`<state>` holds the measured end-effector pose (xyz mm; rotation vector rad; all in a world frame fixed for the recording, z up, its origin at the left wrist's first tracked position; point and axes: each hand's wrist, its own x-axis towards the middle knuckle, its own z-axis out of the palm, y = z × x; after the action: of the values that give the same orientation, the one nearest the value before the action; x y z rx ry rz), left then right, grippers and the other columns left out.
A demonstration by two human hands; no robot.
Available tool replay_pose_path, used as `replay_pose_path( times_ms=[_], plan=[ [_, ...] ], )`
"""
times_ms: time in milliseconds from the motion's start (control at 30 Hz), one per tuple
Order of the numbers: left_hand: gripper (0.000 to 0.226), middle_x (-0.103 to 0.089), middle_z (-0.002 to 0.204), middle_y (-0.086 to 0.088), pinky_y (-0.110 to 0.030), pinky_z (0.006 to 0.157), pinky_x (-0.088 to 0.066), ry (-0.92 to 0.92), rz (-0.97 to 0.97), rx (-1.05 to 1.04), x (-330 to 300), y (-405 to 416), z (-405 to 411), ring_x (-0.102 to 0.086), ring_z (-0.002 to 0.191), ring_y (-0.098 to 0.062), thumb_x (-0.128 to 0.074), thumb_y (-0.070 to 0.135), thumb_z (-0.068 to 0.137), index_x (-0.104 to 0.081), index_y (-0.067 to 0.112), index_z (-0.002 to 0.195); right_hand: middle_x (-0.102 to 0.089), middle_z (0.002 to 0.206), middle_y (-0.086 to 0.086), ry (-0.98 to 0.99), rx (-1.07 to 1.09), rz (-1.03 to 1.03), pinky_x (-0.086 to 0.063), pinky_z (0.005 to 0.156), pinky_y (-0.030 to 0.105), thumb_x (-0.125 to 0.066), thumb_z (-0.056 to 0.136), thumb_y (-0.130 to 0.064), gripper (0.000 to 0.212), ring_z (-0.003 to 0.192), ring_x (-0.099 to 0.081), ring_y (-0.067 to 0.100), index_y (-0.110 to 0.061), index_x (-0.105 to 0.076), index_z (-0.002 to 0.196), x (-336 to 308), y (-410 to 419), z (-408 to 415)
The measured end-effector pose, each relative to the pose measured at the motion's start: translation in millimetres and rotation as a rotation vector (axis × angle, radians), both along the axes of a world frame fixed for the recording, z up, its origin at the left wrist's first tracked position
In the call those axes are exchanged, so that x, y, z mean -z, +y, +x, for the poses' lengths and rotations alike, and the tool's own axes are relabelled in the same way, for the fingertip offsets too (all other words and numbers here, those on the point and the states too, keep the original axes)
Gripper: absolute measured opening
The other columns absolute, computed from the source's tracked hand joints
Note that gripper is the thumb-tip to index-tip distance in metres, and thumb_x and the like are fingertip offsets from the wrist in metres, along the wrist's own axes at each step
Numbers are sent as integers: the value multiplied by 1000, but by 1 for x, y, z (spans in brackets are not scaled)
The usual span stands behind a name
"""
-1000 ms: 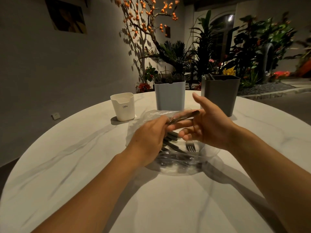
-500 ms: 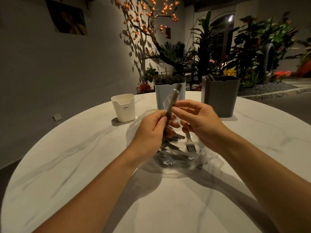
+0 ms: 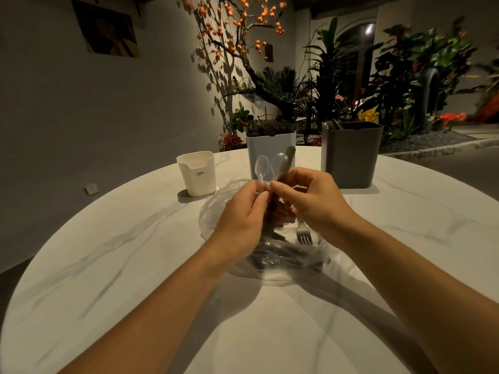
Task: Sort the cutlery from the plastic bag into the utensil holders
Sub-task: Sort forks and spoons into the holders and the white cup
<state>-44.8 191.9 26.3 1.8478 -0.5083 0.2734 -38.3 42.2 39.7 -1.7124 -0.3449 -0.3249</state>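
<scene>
Sorting underway: left hand (image 3: 240, 217) and right hand (image 3: 310, 201) pinch clear spoons (image 3: 267, 166) w/ dark utensil (image 3: 285, 164) above plastic bag (image 3: 216, 209); fork (image 3: 303, 233), more cutlery inside. Blue holder (image 3: 270, 147), grey holder (image 3: 351, 155) part-filled; white holder (image 3: 197, 174) contents unclear.

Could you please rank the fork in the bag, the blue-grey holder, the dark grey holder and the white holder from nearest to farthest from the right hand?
From the right hand:
1. Fork, just beneath it.
2. Blue-grey holder, behind, slightly left.
3. Dark grey holder, behind, right.
4. White holder, far left.
</scene>
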Motion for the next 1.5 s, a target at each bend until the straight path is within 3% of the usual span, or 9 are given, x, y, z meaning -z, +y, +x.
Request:
replay_pose_path(
  times_ms=[200, 433, 567, 767, 900, 1100, 1233, 1367, 1500],
  plan=[
    [17, -69, 88, 5, -19, 73, -59, -81, 4, -95, 2, -6, 0, -70, 83, -2, -38, 17, 108, -55, 18, 104, -70, 72, -3, -57, 37, 15, -54, 57, 23, -69, 91, -20, 9, 62, -65, 10, -13, -74, 91, -4, 0, -2],
    [20, -68, 98, 5, -22, 86, -50, -11, -68, -367, 4, -3, 9, -64, 99, -13, -32, 26, 109, -51, 24, 103, -56, 66, 6, 43, 38, 369, -55, 55, 27, -57, 100, -18, 16, 53, -59, 16, -5, -63, 108, -18, -7, -3],
    [25, -74, 96, -6, -38, 82, -60, 129, -295, -296, -3, -4, 12, -74, 86, -22, -28, 27, 110, -46, 23, 94, -52, 58, 4, 104, -34, 479, -55, 59, 31, -52, 102, -16, 15, 53, -59, 17, -7, -63, 107, -21, -8, -5],
    [28, -74, 90, -2, -20, 75, -52, 143, -249, -391, -15, -7, 15, -70, 87, -13, -28, 26, 110, -49, 19, 93, -48, 58, 7, 265, -167, 647, -50, 53, 29, -36, 96, -61, 62, 52, -50, 19, -8, -60, 75, -22, -5, -10],
    [27, -66, 95, -5, -31, 82, -56, 141, -169, -487, -16, -2, 23, -64, 91, -17, -29, 27, 110, -47, 24, 90, -48, 58, 10, 293, -274, 686, -49, 56, 32, -29, 96, -64, 71, 56, -51, 23, -5, -61, 72, -19, -12, -8],
    [25, -55, 81, 0, -19, 58, -37, -49, -240, -638, -46, 4, 30, -50, 73, -10, -28, 22, 110, -49, 15, 98, -66, 88, 20, 442, -658, 298, -57, 71, 37, -51, 98, -28, 29, 82, -65, 29, -4, -66, 98, -17, -23, -9],
    [25, -60, 85, -3, -21, 64, -53, -78, -328, -587, -57, 1, 33, -61, 77, -12, -28, 22, 110, -49, 17, 96, -67, 98, 23, 525, -779, 139, -59, 70, 31, -47, 101, -5, 17, 81, -68, 27, -7, -51, 118, -18, -24, -7],
    [26, -61, 99, -12, -35, 71, -61, 160, -682, -275, -70, -13, 32, -70, 79, -21, -30, 20, 110, -49, 14, 94, -72, 105, 20, 497, -671, -66, -58, 77, 35, -45, 104, -6, 21, 90, -71, 30, -7, -45, 125, -17, -14, -5],
    [24, -61, 88, -6, -26, 52, -47, 216, -680, -173, -76, -21, 32, -55, 54, -12, -32, 23, 110, -49, 17, 94, -74, 103, 14, 357, -489, -171, -59, 86, 39, -57, 98, -5, 15, 96, -74, 24, -6, -56, 113, -18, -4, -2]
  ],
)
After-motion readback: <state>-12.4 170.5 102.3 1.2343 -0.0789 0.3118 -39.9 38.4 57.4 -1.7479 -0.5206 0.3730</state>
